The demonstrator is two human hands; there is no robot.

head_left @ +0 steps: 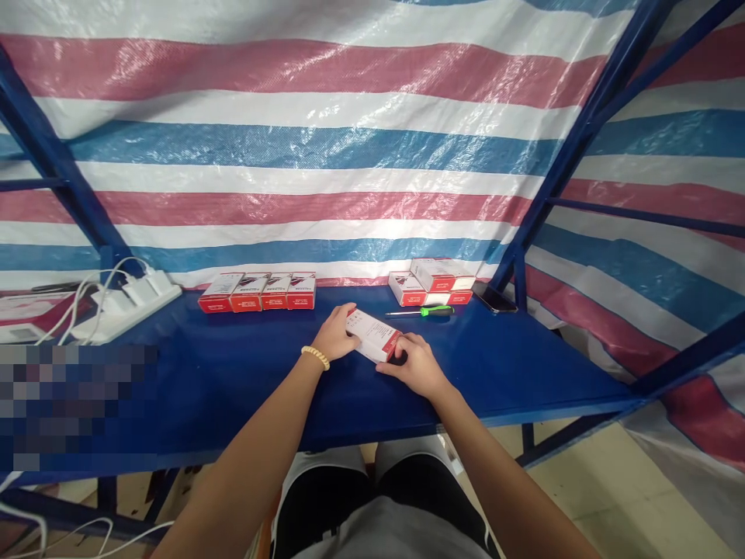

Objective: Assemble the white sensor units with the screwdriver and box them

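Between my two hands is a small red and white cardboard box (pixel 372 335), tilted just above or on the blue table. My left hand (pixel 336 332) grips its left end, thumb on the printed face. At the right end, my right hand (pixel 416 363) has its fingers and thumb around the red edge. Something dark shows by the right fingers, too small to make out. Just beyond the box lies a screwdriver (pixel 436 310) with a green and black handle, its shaft pointing left.
Several similar boxes stand in a row (pixel 247 301) at the back left; more are stacked (pixel 434 283) at the back right. A phone (pixel 493 297) lies right of the stack. A power strip (pixel 131 303) with white cables sits at the left on the blue table (pixel 244 396).
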